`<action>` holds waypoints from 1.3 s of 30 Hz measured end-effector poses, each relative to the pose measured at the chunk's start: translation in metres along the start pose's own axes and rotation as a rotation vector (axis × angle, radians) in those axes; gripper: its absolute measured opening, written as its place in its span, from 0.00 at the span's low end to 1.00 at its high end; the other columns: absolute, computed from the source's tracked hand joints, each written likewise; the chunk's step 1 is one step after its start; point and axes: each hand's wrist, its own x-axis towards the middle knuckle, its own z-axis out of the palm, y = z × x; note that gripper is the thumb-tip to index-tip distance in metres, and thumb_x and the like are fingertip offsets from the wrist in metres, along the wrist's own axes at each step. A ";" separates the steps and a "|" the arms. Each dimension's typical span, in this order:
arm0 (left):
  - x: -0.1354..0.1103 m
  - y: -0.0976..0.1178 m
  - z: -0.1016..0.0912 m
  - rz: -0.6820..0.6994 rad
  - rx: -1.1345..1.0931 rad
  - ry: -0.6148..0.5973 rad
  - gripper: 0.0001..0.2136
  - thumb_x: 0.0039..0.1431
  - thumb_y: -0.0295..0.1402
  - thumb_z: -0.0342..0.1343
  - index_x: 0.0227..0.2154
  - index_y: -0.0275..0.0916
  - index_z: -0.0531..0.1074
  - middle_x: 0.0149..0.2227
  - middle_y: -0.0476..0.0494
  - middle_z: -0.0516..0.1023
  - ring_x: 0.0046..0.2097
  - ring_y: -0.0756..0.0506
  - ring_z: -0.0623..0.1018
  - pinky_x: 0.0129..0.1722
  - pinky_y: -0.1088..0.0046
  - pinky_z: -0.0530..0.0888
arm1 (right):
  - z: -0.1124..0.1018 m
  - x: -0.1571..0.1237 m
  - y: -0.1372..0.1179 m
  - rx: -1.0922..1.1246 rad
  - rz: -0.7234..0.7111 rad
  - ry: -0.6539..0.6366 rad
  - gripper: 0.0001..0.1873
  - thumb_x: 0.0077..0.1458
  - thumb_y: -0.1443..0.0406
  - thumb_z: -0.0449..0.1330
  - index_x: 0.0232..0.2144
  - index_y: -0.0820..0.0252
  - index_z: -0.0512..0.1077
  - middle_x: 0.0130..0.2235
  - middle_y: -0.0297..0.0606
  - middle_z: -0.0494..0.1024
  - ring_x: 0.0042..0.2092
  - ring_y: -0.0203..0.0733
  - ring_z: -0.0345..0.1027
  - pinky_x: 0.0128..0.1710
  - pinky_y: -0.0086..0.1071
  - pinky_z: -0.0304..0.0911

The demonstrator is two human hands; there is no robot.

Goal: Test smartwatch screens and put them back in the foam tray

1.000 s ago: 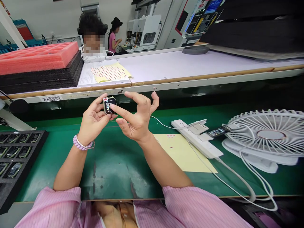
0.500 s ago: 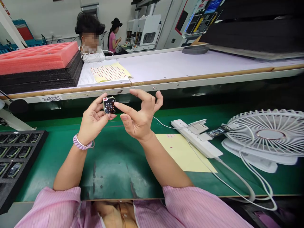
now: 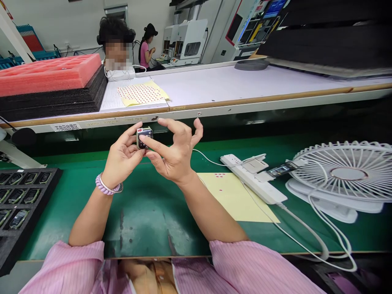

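Note:
Above the green bench, my left hand (image 3: 124, 153) grips a small smartwatch (image 3: 149, 133) by its edges. The watch has no strap, its dark screen is lit with small icons, and a white sticker with a red mark sits on its top left corner. The index finger of my right hand (image 3: 176, 155) is stretched across the screen and seems to touch its left part, covering some of it. My right thumb is close under the watch, and the other right fingers are spread in the air, holding nothing.
A black foam tray (image 3: 23, 204) with several watch bodies lies at the left. To the right are a yellow sheet (image 3: 235, 200), a white power strip (image 3: 254, 179) with cables and a white fan (image 3: 346, 173). Red foam (image 3: 52, 73) sits on the shelf; two people are beyond.
My right index finger has moved left across the watch screen. The watch and my left hand have shifted slightly right, and the watch is turned a little.

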 end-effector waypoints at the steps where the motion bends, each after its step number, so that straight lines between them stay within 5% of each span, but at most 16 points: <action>1: 0.000 0.000 0.000 -0.001 -0.001 0.002 0.34 0.60 0.39 0.70 0.66 0.39 0.66 0.53 0.37 0.82 0.47 0.45 0.85 0.49 0.74 0.84 | -0.001 0.000 0.000 -0.007 -0.002 0.000 0.20 0.65 0.43 0.57 0.47 0.39 0.84 0.61 0.37 0.72 0.61 0.54 0.64 0.70 0.63 0.32; 10: -0.001 -0.001 0.000 0.015 -0.001 0.016 0.32 0.61 0.35 0.68 0.67 0.38 0.65 0.54 0.37 0.82 0.46 0.46 0.85 0.50 0.74 0.84 | -0.001 -0.003 0.005 0.050 -0.098 0.149 0.23 0.65 0.40 0.55 0.42 0.40 0.84 0.57 0.37 0.74 0.57 0.52 0.66 0.70 0.64 0.33; 39: -0.002 0.002 -0.001 0.011 0.004 0.003 0.33 0.62 0.38 0.68 0.67 0.39 0.66 0.54 0.36 0.81 0.47 0.45 0.85 0.50 0.72 0.84 | 0.003 -0.003 0.011 0.022 -0.060 0.172 0.22 0.65 0.42 0.56 0.45 0.38 0.84 0.58 0.36 0.74 0.58 0.54 0.65 0.70 0.64 0.32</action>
